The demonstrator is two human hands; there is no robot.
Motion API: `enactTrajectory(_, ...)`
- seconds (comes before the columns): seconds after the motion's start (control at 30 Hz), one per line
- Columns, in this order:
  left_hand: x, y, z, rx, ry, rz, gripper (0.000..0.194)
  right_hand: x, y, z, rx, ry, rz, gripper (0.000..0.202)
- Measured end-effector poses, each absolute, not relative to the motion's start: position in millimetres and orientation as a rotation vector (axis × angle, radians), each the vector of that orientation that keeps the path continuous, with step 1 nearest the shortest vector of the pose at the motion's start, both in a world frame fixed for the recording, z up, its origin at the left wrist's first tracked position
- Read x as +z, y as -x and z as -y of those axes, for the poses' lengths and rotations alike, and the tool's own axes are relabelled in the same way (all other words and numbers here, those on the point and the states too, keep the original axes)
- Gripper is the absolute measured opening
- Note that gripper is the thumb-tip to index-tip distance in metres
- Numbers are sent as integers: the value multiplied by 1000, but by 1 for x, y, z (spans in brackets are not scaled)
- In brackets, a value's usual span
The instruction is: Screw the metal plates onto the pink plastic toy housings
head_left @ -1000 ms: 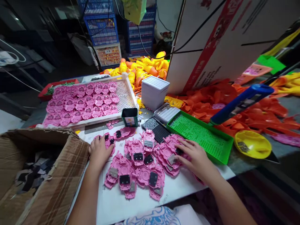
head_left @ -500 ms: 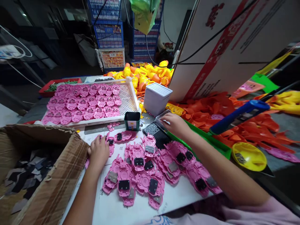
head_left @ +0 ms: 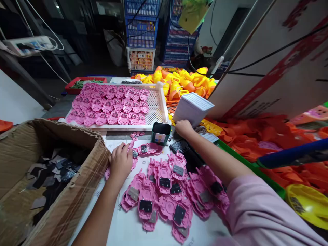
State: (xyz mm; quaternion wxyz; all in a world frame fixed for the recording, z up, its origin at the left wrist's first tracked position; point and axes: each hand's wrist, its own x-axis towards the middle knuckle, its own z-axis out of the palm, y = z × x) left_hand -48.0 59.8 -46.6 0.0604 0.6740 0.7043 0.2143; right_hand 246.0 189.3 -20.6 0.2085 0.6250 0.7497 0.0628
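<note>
My left hand (head_left: 121, 163) is curled over a pink plastic casing (head_left: 134, 164) at the left of the white work surface; parts of the casing show on either side of the hand. My right hand (head_left: 183, 128) is closed at the lower left corner of a white block-like stack (head_left: 193, 108); its fingertips are hidden. Close to its wrist lies a black tray of small shiny screws (head_left: 180, 146), and a clear lid-like piece (head_left: 208, 136) is beyond the forearm. Several pink casings with black and grey plates (head_left: 165, 182) lie piled between my arms.
A white tray (head_left: 120, 127) carries rows of pink parts. A dark green cup (head_left: 161, 134) stands before it. At left is a cardboard box (head_left: 84, 174) of dark and grey scraps. Yellow parts (head_left: 184, 80) lie behind; a yellow bowl (head_left: 307, 205) and orange parts (head_left: 246, 136) are right.
My right hand has moved from above the black screw tray to the white stack's lower corner. The clear piece now shows right of the forearm. My left hand stays on the casing; the view has swung left.
</note>
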Motion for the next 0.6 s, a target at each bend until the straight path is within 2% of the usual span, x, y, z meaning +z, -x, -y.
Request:
enactTrajectory(0.33, -57, 52, -63, 1018, -2009, -2024, 39, -30, -249, -191, 204, -1707, -2211, 34)
enactTrajectory(0.47, -46, 51, -58, 1197, -1991, -1969, 41, -21, -250, -187, 93, -1865, -2274, 34)
enactTrajectory(0.6, -30, 48, -48, 1327, -2004, -1845, 42, 9, -259, -163, -34, -2178, -2313, 23)
